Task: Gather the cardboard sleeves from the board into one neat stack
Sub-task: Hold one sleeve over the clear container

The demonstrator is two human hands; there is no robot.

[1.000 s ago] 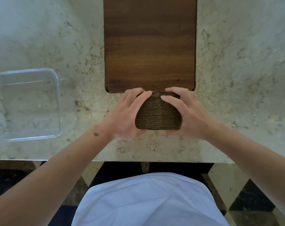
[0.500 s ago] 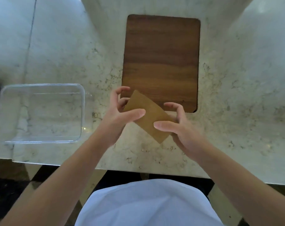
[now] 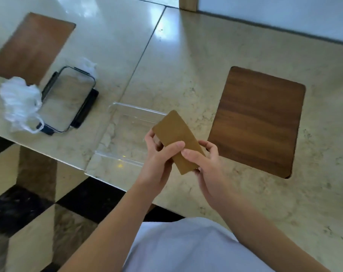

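I take the wooden board [image 3: 259, 120] as my landmark; it lies bare on the marble counter [image 3: 196, 55], with no sleeve left on it that I can see. To its left sits a clear plastic container [image 3: 117, 138], its near end at the counter's edge. Farther left lie a clear lid with dark clips [image 3: 68, 99] and a crumpled white plastic bag [image 3: 19, 103]. The stack of cardboard sleeves [image 3: 177, 140] is in the air just left of the board, tilted, over the container's right end. My left hand [image 3: 159, 152] is closed on its left side, thumb on top; my right hand [image 3: 204, 160] is closed on the lower right, thumb across the face.

The risks I see: only the top face shows, so I cannot tell whether the edges are flush. A loose pinch at this tilt could let lower sleeves slide out and fan. The picture is smeared, so setting down blind could clip the container's rim.
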